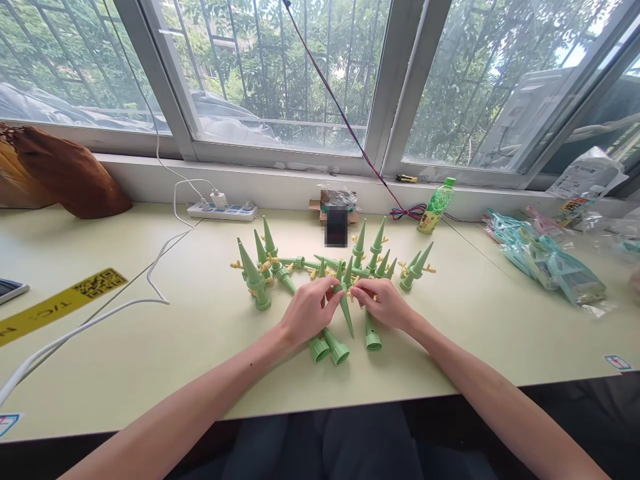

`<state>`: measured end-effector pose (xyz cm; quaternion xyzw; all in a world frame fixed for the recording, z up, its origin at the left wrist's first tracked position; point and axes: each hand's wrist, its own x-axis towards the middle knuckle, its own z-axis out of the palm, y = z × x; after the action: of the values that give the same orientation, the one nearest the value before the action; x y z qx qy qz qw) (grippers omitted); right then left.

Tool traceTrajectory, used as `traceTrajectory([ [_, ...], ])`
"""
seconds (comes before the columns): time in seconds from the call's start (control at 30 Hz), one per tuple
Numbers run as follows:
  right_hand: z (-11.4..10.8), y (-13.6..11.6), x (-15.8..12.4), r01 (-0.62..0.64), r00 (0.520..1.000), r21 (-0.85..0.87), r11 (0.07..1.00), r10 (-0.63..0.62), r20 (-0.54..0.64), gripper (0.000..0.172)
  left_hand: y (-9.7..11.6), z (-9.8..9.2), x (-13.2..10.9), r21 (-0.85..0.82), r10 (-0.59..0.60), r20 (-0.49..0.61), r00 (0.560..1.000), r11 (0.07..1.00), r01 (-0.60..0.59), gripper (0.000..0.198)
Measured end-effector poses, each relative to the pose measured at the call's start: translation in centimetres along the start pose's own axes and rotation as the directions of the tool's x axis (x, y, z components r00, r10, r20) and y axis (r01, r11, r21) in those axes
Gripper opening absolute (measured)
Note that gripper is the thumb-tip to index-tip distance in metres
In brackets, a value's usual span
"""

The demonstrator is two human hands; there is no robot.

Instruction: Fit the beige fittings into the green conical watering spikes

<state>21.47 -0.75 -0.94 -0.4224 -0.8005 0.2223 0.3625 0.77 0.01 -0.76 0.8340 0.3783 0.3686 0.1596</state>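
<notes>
Several green plastic cone spikes (260,280) with small yellow valve pieces stand and lie in a cluster in the middle of the pale table (150,347). My left hand (310,310) and my right hand (383,303) meet just in front of the cluster. Both pinch one green spike (347,308) that points down toward me, the left hand at its wide top, the right hand at a yellow piece on its side. More spikes (330,348) lie under and between my hands.
A white power strip (223,211) with a cable (100,313) sits at the back left, beside a brown bag (65,173). A green bottle (436,205) stands at the window sill. Teal packaged items (550,263) lie at the right. A yellow label (55,303) lies left.
</notes>
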Motion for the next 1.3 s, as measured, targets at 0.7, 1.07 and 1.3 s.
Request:
traceTrajectory([
  [0.7, -0.06, -0.22, -0.06, -0.001, 1.000, 0.009, 1.000, 0.001, -0.003, 0.032, 0.19, -0.15, 0.00, 0.004, 0.011, 0.004, 1.000, 1.000, -0.011, 0.015],
  [1.07, 0.01, -0.43, -0.12, 0.029, 0.999, 0.018, 0.999, -0.029, -0.023, 0.023, 0.20, -0.20, 0.02, 0.007, 0.001, 0.008, 1.000, 1.000, -0.001, 0.014],
  [1.3, 0.02, -0.26, -0.05, -0.004, 1.000, -0.006, 1.000, 0.004, -0.003, 0.038, 0.25, -0.22, 0.02, 0.016, 0.010, 0.004, 1.000, 1.000, -0.010, 0.014],
])
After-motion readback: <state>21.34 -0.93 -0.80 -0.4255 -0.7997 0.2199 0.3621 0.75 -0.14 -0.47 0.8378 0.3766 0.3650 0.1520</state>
